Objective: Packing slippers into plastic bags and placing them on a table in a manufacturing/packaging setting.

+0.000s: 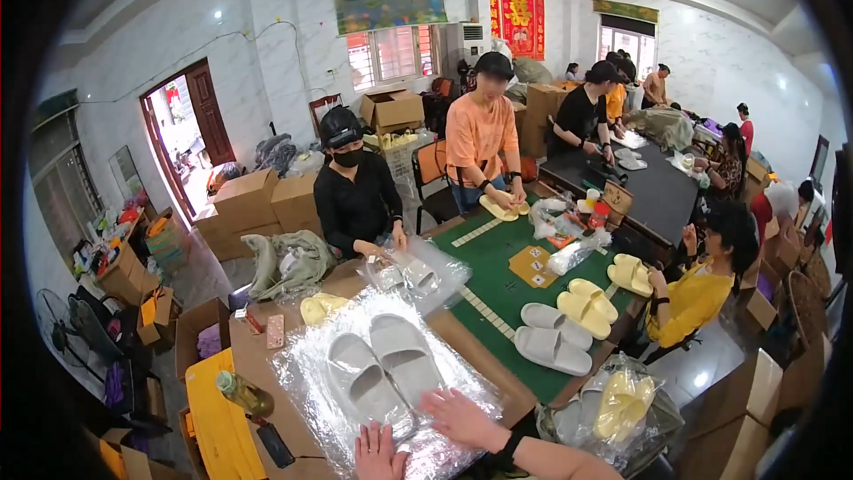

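A pair of grey slippers (391,364) lies side by side, toes away from me, on shiny clear plastic bags (311,409) at the table's near edge. I cannot tell whether the slippers are inside the top bag or on it. My left hand (379,455) lies flat with fingers stretched at the heel end of the left slipper. My right hand (464,422), a dark band on its wrist, is spread over the plastic beside the right slipper's heel. Neither hand grips anything.
Across the table a masked person (355,187) handles bagged slippers (413,271). Grey slippers (553,347) and yellow slippers (586,307) rest on the green tabletop (480,302). A bottle (244,393) and a phone (276,331) are left. Bagged yellow slippers (625,404) sit right.
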The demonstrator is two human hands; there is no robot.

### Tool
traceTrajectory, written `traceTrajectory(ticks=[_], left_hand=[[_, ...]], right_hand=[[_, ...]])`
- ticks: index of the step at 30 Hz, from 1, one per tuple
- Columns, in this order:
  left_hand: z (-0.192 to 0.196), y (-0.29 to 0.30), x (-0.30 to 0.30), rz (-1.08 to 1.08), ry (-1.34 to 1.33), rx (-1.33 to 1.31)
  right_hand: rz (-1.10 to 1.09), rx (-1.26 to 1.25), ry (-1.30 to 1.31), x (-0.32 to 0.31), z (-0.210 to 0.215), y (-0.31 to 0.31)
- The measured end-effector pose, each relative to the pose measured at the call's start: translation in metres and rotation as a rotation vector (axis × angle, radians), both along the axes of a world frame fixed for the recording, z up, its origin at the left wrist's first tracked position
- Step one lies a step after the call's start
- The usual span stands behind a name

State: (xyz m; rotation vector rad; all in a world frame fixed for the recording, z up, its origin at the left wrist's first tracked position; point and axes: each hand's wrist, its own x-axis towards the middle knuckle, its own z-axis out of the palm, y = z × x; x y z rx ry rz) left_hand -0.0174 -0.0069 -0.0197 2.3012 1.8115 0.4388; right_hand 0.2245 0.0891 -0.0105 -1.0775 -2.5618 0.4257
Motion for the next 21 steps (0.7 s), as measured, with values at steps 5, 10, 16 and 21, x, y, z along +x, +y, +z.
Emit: traceTrajectory(ticks=[5,10,16,21], left_hand=[[-0.011,0.001,-0.002,-0.011,0.009,0.027],[-0.010,-0.001,-0.001,0.024,-0.032,0.006],[-0.009,0.001,-0.003,0.001,-0.108,0.000],[-0.004,0.002,0.001,0.014,0.024,-0.058]], right_hand=[[-0.358,0.232,-0.262,0.062,-0.008,0.014],[-0.466,0.254,0.134,0.055,0.037,0.006],[0.054,0.060,0.053,-0.042,0.022,-0.025],[0.087,0.182,0.015,-0.038,0.002,-0.023]])
